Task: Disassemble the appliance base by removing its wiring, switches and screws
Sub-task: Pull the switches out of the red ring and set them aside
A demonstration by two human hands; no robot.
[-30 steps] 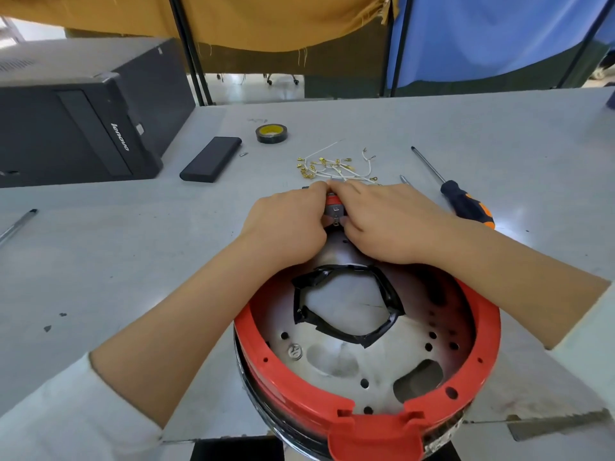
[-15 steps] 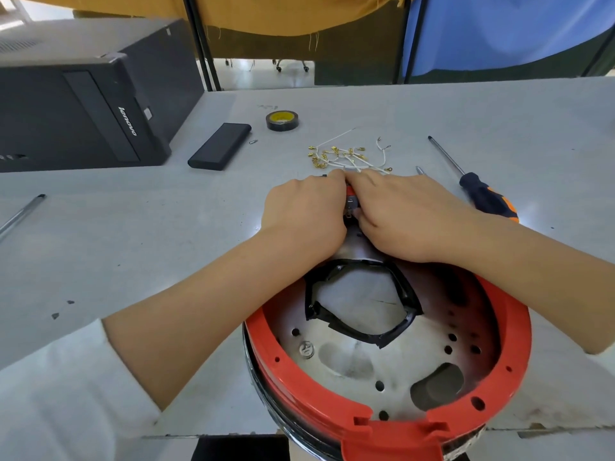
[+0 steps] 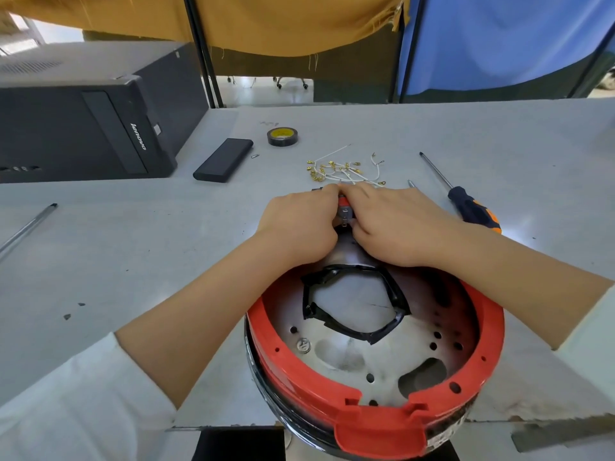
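At far rim of appliance base [image 3: 382, 417], upturned on grey table [image 3: 133, 247], close to near edge: both hands bunched round small switch [image 3: 344, 212], red and grey, lodged in rim. Left hand [image 3: 299, 224] curled against switch from left, right hand [image 3: 396, 224] from right, fingertips [image 3: 349, 191] meeting over top; true grip hidden under knuckles, though fingers look pinched on it. Step in hand, by judgement: freeing switch from its slot. Wiring seemingly already out, with loose white wires and brass terminals [image 3: 342, 171] lying just beyond hands. One screw [image 3: 303, 345] left in metal plate, near red ring. Next move likely calls for squeezing switch clips and pushing outward, steadily, without cracking rim; then orange-and-black screwdriver [image 3: 466, 204], near right hand, for that screw.
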